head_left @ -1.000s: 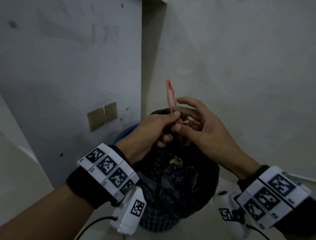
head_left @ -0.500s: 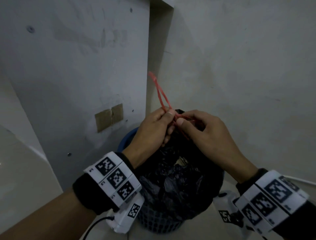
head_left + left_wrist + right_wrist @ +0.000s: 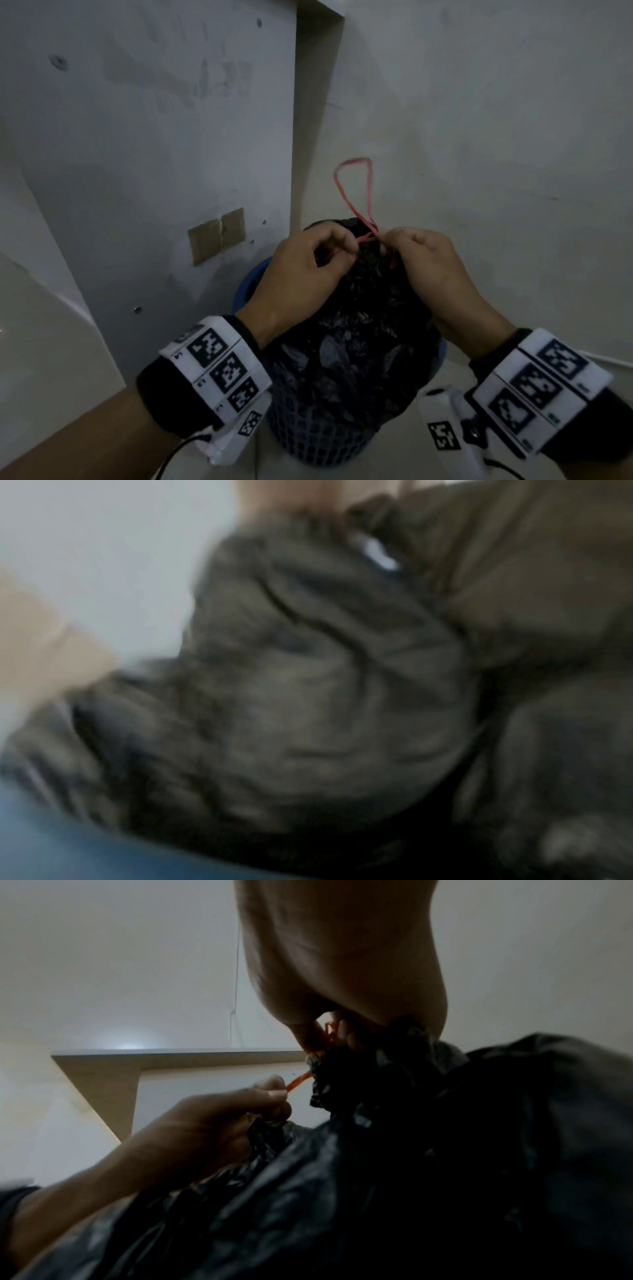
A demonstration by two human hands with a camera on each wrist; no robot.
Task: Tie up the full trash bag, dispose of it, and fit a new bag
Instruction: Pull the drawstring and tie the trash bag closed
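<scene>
Centre of the head view: black bag (image 3: pixel 356 346) bulging out of a blue bin (image 3: pixel 318 442) in a wall corner. Left hand (image 3: pixel 308 274) and right hand (image 3: pixel 435 270) side by side at the gathered neck, each pinching the red tie (image 3: pixel 368 236). Red loop standing above the knuckles. Left wrist view blurred: only crumpled bag (image 3: pixel 308 683).
</scene>
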